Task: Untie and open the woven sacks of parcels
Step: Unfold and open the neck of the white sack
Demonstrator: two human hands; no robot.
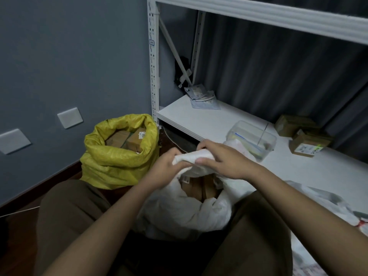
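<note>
My left hand and right hand both grip the white sack rim on the floor; tugging hard could spill the boxes

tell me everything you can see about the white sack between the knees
The white sack looks like thin woven plastic, crumpled and slumped on the dark floor between the person's knees. Its mouth is partly open, showing brown cardboard parcels inside, one with a white label. The left hand and right hand both grip the bunched far rim, lifted above the opening. A yellow sack stands apart to its left.
</note>
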